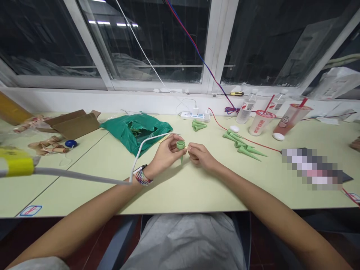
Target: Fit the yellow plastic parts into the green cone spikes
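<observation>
My left hand is closed around a green plastic cone spike, its round open end facing up and its point hanging down over the table. Beside it, my right hand has thumb and finger pinched together close to the cone's rim. What sits in that pinch is too small to make out. More green cone spikes lie in a loose group to the right, and a smaller bunch of cones is behind my hands. To the left rests a green plastic bag, torn open, with green pieces inside.
A white cable arcs close by my left wrist. Behind are a power strip, a water bottle and drink cups. A cardboard box and a blue ball lie left; a phone-like object, partly blurred, lies right.
</observation>
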`<state>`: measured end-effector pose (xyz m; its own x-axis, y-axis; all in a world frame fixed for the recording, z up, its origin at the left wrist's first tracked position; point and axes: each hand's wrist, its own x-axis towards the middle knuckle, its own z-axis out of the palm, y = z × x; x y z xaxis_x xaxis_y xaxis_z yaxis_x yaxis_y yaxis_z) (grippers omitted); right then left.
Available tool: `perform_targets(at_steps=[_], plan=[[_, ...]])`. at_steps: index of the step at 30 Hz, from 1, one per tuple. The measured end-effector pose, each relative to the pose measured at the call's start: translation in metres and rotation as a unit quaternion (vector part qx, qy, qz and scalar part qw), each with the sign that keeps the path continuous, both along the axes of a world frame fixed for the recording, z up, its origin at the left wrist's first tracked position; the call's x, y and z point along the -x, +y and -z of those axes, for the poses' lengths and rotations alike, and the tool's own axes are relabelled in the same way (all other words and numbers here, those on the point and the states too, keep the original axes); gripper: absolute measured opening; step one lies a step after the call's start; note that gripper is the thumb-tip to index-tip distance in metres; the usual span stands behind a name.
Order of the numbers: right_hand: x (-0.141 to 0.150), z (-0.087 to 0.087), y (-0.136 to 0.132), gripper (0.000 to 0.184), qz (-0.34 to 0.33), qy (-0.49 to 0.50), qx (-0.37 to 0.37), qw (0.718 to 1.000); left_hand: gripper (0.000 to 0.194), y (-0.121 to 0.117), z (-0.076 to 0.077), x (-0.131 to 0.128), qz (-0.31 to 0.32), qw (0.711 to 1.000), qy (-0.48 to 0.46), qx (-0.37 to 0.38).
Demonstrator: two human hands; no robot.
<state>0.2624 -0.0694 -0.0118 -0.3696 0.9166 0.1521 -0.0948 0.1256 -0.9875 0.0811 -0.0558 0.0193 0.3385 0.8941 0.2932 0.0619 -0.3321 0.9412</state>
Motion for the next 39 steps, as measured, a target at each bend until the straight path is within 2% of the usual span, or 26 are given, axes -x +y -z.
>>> perform_targets(at_steps=[2,5,9,13,16,22,31,32,34,37,39], plan=[[0.001,0.000,0.001,0.035,0.009,0.008,0.005,1.000,0.045,0.004,0.001,0.003,0.012,1.000,0.000,0.014],[-0.001,0.001,0.003,0.034,0.050,-0.036,-0.036,0.997,0.042,0.010,0.004,0.008,0.038,0.998,-0.016,0.053],[-0.006,0.003,0.005,0.033,0.103,-0.074,-0.076,0.989,0.039,0.013,0.007,0.010,0.063,0.988,-0.081,0.118],[-0.009,0.003,0.006,0.034,0.107,-0.065,-0.079,0.989,0.044,0.015,0.006,0.011,0.072,0.981,-0.104,0.144],[-0.012,0.002,0.005,0.033,0.098,-0.096,-0.108,0.985,0.041,0.015,0.005,0.012,0.089,0.979,-0.096,0.156],[-0.017,0.001,0.002,0.030,0.079,-0.230,-0.200,0.949,0.027,0.019,0.011,0.018,0.130,0.965,-0.079,0.214],[-0.023,-0.004,0.002,0.032,0.075,-0.296,-0.310,0.900,0.020,0.026,0.016,0.023,0.160,0.949,-0.101,0.253],[-0.023,-0.005,0.002,0.032,0.077,-0.292,-0.306,0.903,0.021,0.025,0.015,0.022,0.160,0.949,-0.100,0.252],[-0.020,-0.004,0.002,0.031,0.084,-0.252,-0.263,0.927,0.022,0.024,0.011,0.020,0.157,0.955,-0.096,0.233],[-0.011,-0.001,0.003,0.032,0.094,-0.118,-0.136,0.979,0.026,0.019,0.005,0.014,0.142,0.966,-0.109,0.186],[-0.005,0.003,0.006,0.035,0.104,-0.049,-0.071,0.991,0.031,0.016,0.003,0.010,0.105,0.970,-0.134,0.171]])
